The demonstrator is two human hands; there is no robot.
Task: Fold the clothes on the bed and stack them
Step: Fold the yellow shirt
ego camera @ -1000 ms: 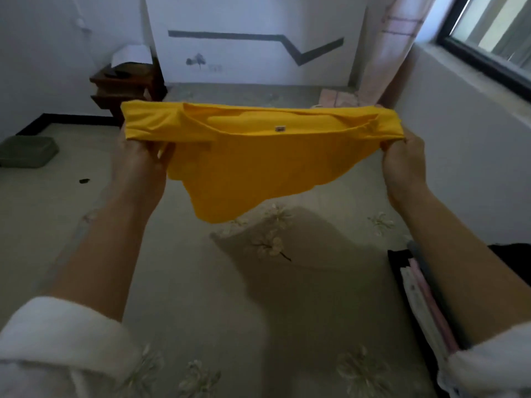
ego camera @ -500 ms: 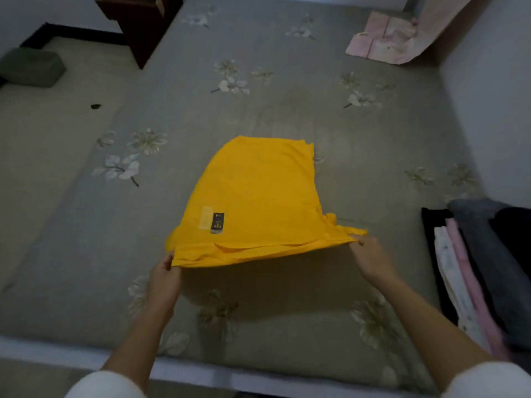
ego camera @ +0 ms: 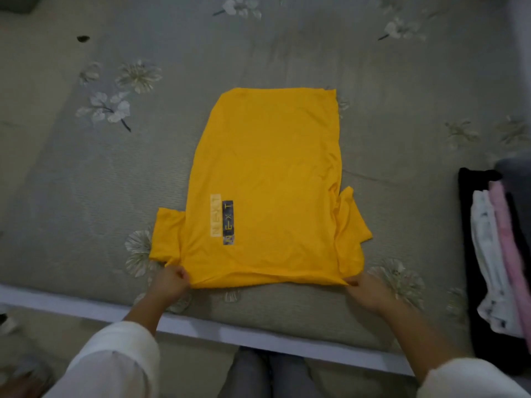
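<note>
The yellow T-shirt (ego camera: 267, 179) lies spread flat on the bed (ego camera: 86, 179), both sleeves sticking out unfolded. The left hand (ego camera: 169, 282) and the right hand (ego camera: 366, 288) each pinch a corner of its near edge. A stack of folded clothes (ego camera: 494, 254) sits off to the right, so several pieces look done; this shirt's folding has, I'd say, barely begun.

Home bedroom: floral-sheeted bed (ego camera: 287, 47).

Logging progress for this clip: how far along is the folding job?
Done: a stack of folded clothes lies at the right of the bed. In hand: the yellow T-shirt lies flat, left hand and right hand pinching its near edge. Left: folding it and stacking it.
</note>
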